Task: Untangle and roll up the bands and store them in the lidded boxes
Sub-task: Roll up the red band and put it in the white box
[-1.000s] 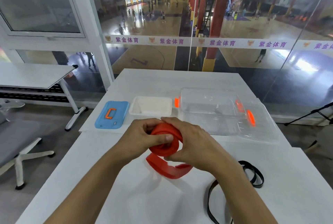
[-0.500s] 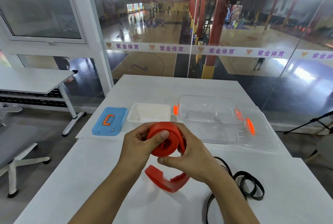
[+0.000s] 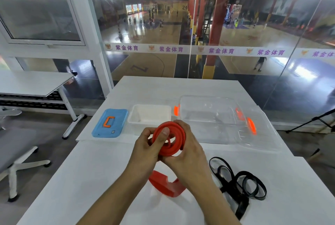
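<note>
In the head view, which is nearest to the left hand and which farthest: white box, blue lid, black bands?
From the left hand:
1. White box, just beyond it.
2. Blue lid, farther to the left.
3. Black bands, far right, past the right hand.

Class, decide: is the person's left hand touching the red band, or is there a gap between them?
Touching. The head view shows the left hand with its thumb pressed flat on the rolled red band, which the right hand cups from the other side.
</note>
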A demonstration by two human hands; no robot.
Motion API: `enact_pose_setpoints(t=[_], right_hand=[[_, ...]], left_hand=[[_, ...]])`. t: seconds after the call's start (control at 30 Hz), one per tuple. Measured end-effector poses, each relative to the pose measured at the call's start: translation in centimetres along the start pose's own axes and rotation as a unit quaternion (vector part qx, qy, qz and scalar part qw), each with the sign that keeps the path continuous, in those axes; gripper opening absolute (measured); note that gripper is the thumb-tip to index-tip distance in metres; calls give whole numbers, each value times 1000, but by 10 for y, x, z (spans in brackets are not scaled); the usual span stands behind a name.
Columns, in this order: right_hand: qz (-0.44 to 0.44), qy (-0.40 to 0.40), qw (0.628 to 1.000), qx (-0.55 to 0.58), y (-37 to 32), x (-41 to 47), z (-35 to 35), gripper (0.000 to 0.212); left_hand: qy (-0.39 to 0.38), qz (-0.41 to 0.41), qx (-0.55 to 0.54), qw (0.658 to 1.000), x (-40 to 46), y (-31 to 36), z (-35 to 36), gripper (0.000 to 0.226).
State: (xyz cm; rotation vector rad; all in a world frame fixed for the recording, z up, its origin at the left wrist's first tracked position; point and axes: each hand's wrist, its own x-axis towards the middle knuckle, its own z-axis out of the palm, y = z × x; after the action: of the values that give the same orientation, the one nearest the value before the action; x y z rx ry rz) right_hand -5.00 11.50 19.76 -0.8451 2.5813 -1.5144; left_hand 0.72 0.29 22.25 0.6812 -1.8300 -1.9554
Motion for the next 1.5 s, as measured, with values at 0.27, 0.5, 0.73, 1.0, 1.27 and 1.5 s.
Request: enact_pose_setpoints(t=[0.27,0.5,0.73,1.0,1.27,1.5], right_hand=[[-102,-225,953,-177,-10,15,-46,106],[-102,-199,964,-141,-28,24,-56,113],[-73,-149,985,47,-19,19,-48,104],[-31,2,996,80,-12,11,-9,102],[-43,-106,993,-2,2,15,-20,93],[-99,-249,957,-115,-4,28,-38,102]], left_hand=[[-263,-19,136,955,15,27,-44,45],[-163,113,175,964,15,43,-36,42],[-15,139,6,990,13,36,-15,42],[77,89,-56,992,9,19,16,38],[-31,-19,-9,999,9,-1,-11,54],[-225,-8,173,959,23,25,-50,42]])
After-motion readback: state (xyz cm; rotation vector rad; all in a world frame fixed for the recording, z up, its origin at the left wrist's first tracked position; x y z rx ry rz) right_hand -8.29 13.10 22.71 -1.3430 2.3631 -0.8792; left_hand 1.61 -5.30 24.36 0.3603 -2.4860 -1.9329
